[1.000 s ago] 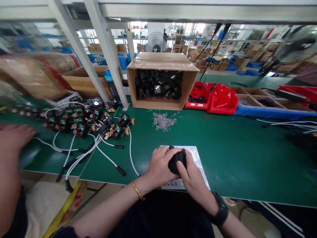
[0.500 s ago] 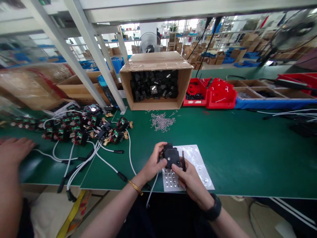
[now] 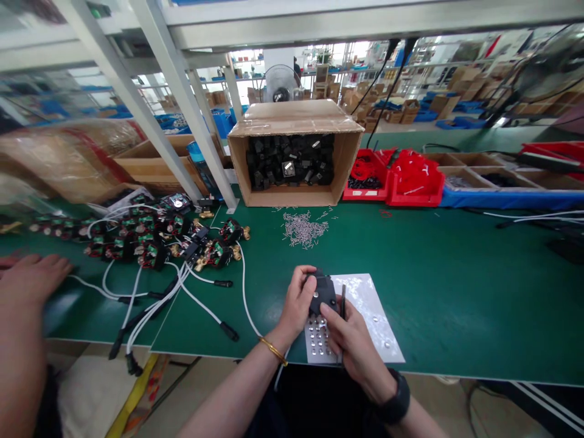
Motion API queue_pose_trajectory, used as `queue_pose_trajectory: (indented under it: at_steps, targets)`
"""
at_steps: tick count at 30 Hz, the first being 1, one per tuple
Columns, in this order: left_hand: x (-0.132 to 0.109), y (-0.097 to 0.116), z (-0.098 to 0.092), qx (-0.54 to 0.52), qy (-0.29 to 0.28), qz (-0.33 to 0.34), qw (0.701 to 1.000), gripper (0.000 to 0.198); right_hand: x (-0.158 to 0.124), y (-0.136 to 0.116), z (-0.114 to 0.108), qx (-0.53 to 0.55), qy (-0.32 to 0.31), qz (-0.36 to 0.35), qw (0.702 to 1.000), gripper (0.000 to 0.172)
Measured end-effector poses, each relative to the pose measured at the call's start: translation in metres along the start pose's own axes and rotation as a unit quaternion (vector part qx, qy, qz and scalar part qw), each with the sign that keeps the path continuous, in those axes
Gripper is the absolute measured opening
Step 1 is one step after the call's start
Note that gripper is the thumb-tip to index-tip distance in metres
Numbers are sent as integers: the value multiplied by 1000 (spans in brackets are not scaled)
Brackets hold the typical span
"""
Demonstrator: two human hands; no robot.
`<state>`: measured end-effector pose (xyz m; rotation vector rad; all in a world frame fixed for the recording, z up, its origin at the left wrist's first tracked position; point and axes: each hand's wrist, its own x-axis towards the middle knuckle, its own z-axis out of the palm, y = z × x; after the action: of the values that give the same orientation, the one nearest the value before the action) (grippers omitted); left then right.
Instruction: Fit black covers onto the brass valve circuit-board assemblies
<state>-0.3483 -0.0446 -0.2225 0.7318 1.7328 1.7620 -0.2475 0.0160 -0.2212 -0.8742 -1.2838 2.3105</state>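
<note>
A small black plastic part (image 3: 322, 294) is held between both my hands above a metal plate (image 3: 369, 316) with several holes, near the table's front edge. My left hand (image 3: 296, 302) wraps its fingers round the part's left side. My right hand (image 3: 349, 340) presses the part from below and also pinches a thin dark tool (image 3: 342, 298) that stands upright beside it. A white cable (image 3: 244, 292) runs from the part area toward the left.
A cardboard box on its side (image 3: 295, 152) holds several black parts. Loose small metal pins (image 3: 303, 230) lie before it. Wired green-and-brass assemblies (image 3: 150, 234) pile at left. Red bins (image 3: 395, 176) stand right. Another person's hand (image 3: 34, 277) rests at the far left.
My hands lifted the black part off the plate and turned it, uncovering the plate's holes. The thin tool came into view in my right hand. The other person's hand barely moved.
</note>
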Motion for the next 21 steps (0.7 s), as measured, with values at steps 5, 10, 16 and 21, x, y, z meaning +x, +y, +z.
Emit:
queue_pose_trajectory:
  at_steps: [5, 10, 16, 21]
  targets:
    - [-25, 23, -13, 15, -98, -53, 994, 102, -5, -47, -44, 13, -82, 75, 994, 42]
    - [-28, 65, -66, 230, -89, -149, 958, 38, -13, -82, -89, -410, -135, -211, 877, 40]
    - [23, 77, -90, 506, 243, 136, 816, 30, 30, -40, -80, -717, -126, -544, 418, 38]
    - [65, 38, -75, 263, 376, 121, 880, 96, 54, -35, -66, -745, -128, -572, 318, 39]
